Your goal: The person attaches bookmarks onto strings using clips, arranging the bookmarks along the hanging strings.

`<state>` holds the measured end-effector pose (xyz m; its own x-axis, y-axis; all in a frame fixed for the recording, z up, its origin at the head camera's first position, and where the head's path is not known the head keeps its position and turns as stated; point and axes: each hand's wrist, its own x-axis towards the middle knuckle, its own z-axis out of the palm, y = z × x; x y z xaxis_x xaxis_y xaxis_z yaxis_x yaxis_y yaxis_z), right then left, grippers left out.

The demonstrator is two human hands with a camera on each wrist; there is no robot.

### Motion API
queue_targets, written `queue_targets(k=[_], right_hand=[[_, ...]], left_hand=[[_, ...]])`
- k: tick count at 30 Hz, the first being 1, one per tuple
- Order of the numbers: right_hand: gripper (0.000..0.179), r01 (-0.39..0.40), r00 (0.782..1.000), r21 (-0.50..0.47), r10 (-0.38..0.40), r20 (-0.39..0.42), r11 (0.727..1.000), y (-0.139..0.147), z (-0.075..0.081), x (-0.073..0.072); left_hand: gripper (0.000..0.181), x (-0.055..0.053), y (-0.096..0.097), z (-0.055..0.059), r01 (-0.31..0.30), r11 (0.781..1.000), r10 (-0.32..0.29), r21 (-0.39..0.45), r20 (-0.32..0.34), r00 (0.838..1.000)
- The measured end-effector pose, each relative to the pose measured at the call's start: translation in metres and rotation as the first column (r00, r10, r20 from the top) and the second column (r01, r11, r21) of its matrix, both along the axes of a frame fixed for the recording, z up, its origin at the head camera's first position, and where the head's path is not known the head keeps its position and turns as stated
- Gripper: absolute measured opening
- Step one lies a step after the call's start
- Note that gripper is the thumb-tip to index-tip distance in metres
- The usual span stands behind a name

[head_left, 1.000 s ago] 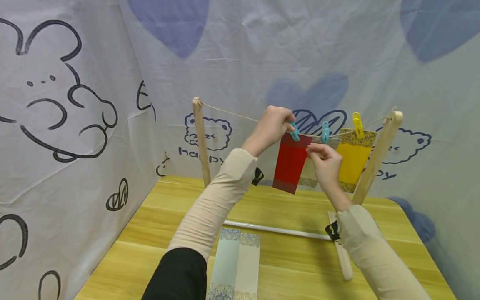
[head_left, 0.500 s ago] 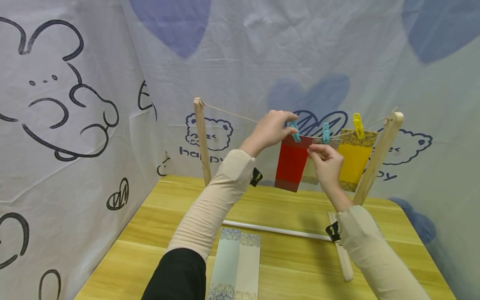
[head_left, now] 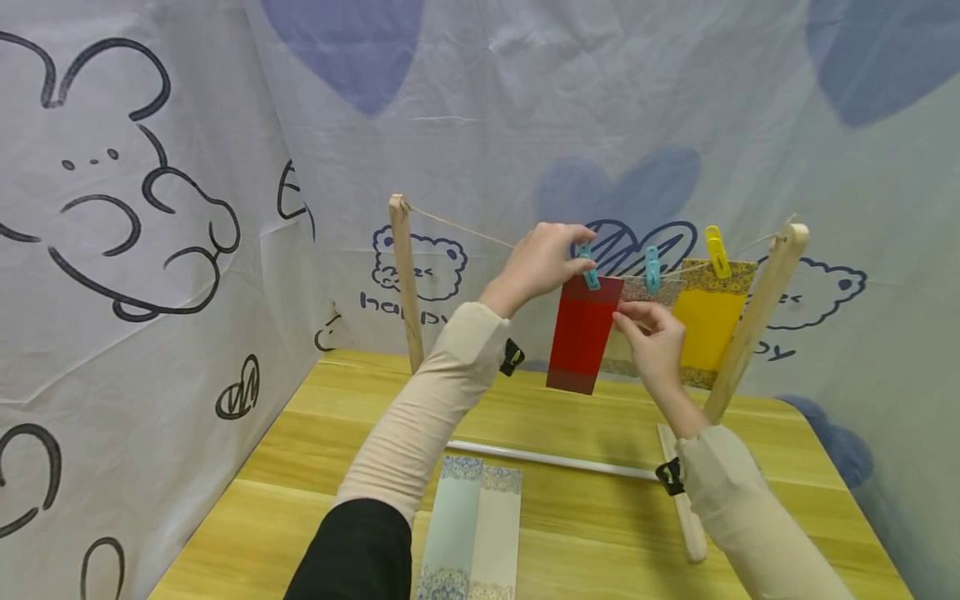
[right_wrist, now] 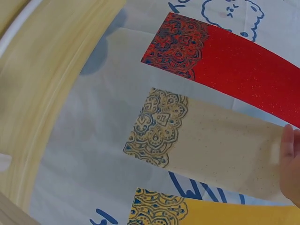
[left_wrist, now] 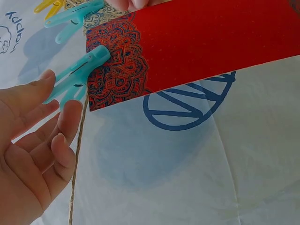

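My left hand [head_left: 542,260] is at the light-blue clothespin [left_wrist: 82,70] on the string, thumb and index finger at its two handles. The clothespin's nose overlaps the patterned top of a red card [head_left: 581,333], which hangs down from the string. With thumb and index finger my right hand [head_left: 654,333] pinches the red card's right edge, a little below its top. Behind that hand hangs a beige card [right_wrist: 225,145] under a second light-blue clothespin [head_left: 652,268]. Farther right, a yellow clothespin [head_left: 717,252] carries a yellow card [head_left: 708,321].
The string [head_left: 461,225] runs between a left wooden post [head_left: 406,283] and a right wooden post [head_left: 757,321]. A white rod [head_left: 555,460] crosses low between them. A pale green card [head_left: 452,525] and a cream card [head_left: 495,529] lie side by side on the wooden table [head_left: 585,546].
The left hand has come down slightly and its fingers have spread a little at the clothespin. The right hand has slid lower along the red card's edge, and the card hangs slightly lower.
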<state>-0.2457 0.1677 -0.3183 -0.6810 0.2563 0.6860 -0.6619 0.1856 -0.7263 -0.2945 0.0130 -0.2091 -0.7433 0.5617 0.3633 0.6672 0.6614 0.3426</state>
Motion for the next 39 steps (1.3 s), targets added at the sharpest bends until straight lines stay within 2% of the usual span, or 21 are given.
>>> queue_targets(k=[8, 13, 19, 24, 33, 39], right_hand=[[0.011, 0.042, 0.999, 0.055, -0.042, 0.009, 0.998, 0.0, -0.004, 0.008], [0.01, 0.076, 0.997, 0.078, -0.077, 0.012, 0.994, 0.001, -0.005, 0.015], [0.01, 0.072, 0.997, 0.074, -0.073, 0.005, 0.995, 0.003, -0.01, 0.017], [0.01, 0.06, 0.998, 0.062, -0.061, 0.017, 0.996, 0.004, -0.018, 0.018], [0.009, 0.034, 0.999, 0.049, -0.035, 0.028, 0.998, 0.002, -0.026, 0.021], [0.009, 0.017, 1.0, 0.021, -0.017, 0.026, 1.0, -0.002, -0.034, 0.026]], left_hand=[[0.047, 0.0, -0.003, -0.001, 0.038, 0.998, -0.037, 0.049, -0.013, 0.999], [0.042, 0.003, -0.006, -0.004, 0.035, 0.991, -0.028, 0.131, -0.054, 0.998], [0.032, 0.007, -0.011, -0.009, 0.046, 0.966, -0.009, 0.255, -0.144, 0.989], [0.028, 0.01, -0.015, -0.013, 0.081, 0.943, -0.024, 0.322, -0.176, 0.984], [0.023, 0.018, -0.024, -0.026, 0.097, 0.902, 0.002, 0.42, -0.228, 0.974], [0.02, 0.023, -0.031, -0.039, 0.117, 0.88, 0.002, 0.46, -0.25, 0.968]])
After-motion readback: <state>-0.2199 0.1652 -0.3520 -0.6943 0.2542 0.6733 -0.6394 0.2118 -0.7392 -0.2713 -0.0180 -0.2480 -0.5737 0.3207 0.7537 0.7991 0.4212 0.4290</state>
